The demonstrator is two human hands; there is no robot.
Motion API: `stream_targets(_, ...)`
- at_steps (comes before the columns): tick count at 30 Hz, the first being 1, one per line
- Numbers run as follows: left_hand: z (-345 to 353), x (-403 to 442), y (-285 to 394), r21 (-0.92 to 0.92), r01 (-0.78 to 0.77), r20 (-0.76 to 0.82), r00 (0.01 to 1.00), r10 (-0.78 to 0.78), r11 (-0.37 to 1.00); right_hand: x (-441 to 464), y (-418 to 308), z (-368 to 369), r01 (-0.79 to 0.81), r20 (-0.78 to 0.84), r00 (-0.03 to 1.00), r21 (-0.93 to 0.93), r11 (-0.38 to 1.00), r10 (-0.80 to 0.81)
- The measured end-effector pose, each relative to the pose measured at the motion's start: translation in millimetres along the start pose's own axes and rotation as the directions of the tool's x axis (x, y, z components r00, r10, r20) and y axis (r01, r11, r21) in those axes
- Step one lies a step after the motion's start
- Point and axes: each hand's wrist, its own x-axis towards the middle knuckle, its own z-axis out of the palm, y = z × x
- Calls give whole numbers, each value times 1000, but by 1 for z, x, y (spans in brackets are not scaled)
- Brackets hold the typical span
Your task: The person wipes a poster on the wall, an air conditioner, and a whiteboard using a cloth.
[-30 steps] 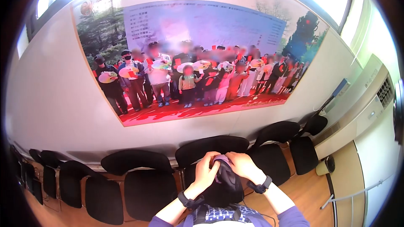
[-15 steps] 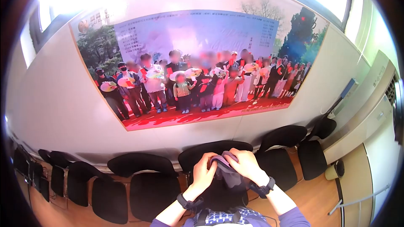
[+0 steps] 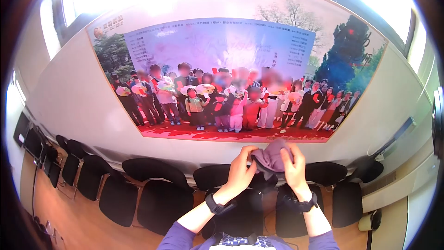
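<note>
Right of centre in the lower half of the frame, the left hand [image 3: 241, 170] and right hand [image 3: 296, 165] grasp a purple cloth [image 3: 273, 156] between their fingers at opposite sides, where a light, even grip should best prevent bunching or slipping.

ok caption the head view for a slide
Left hand and right hand hold mauve fabric in front of black chairs.

We hold our left hand [image 3: 241, 169] and right hand [image 3: 296, 170] side by side, slightly apart, each pinching firmly, fingers [image 3: 248, 150] bent, thumbs [image 3: 286, 158] on the inner sides. Behind the hands, our wrists [image 3: 215, 200] sit farther apart, and our forearms [image 3: 196, 217] spread outward toward us.
</note>
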Motion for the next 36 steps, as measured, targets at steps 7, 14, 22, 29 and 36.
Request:
stream_targets(7, 5, 35, 14, 55, -70, -95, 993, 75, 996, 45, 2, 17, 17, -46, 999, 119, 993, -12)
stream_targets(14, -10, 31, -24, 50, 5, -179, 984, 4, 999, 56, 58, 62, 93, 52, 995, -125, 988, -87)
stream_targets(22, -57, 52, -24, 89, -86, -379, 918, 114, 992, 89, 4, 115, 288, 140, 953, -159, 944, -267)
stream_targets(29, -96, 52, -55, 72, -25, -468, 882, 56, 997, 98, -28, 174, 494, 285, 861, -267, 828, -421)
stream_targets(36, -116, 45, -85, 96, 4, -500, 865, 45, 995, 95, -24, 197, 563, 352, 809, -229, 795, -471)
